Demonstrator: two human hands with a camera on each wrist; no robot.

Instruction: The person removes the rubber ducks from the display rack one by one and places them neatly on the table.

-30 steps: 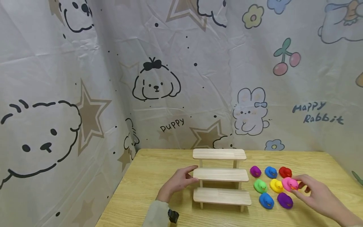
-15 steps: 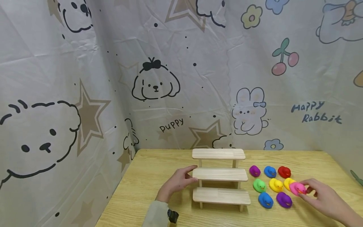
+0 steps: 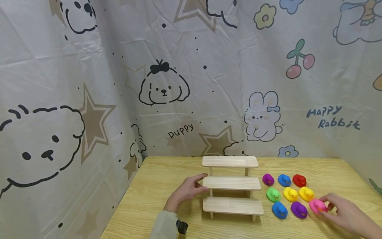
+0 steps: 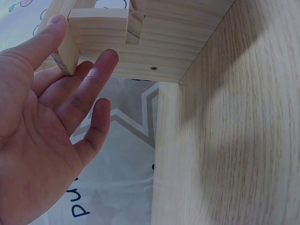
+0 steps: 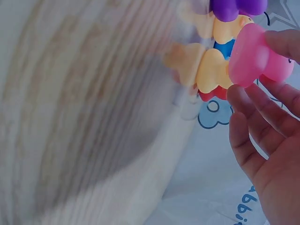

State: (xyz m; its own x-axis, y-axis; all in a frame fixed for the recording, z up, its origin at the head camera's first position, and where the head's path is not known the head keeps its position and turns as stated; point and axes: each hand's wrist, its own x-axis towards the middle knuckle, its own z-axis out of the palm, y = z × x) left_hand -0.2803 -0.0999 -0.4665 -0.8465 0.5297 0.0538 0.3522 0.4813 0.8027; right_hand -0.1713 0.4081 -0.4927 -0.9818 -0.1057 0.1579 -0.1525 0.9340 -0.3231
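Note:
Pinched between the thumb and fingers of my right hand [image 3: 343, 210] is a pink rubber duck [image 3: 317, 206], low at the front right of the duck group. In the right wrist view the pink duck [image 5: 249, 58] appears a little off the table, though the exact gap is hard to judge. My left hand [image 3: 187, 192] grips the left end of the middle step of a three-step wooden stand [image 3: 232, 183]. The left wrist view has the thumb on one side of that board [image 4: 68, 57] and fingers on the other, the remaining fingers loosely extended.
Left of the pink duck are a dark purple duck [image 3: 299, 210] and a blue one [image 3: 280, 210]. Behind stand yellow ducks [image 3: 306, 194] and a green one [image 3: 273, 195], then red [image 3: 299, 180], blue [image 3: 284, 180] and purple [image 3: 268, 179]. A printed curtain [image 3: 185, 83] borders the table [image 3: 161, 169].
My right hand has carried the pink duck toward the front and right, from over the yellow duck to beside the dark purple one. The left hand stays on the stand.

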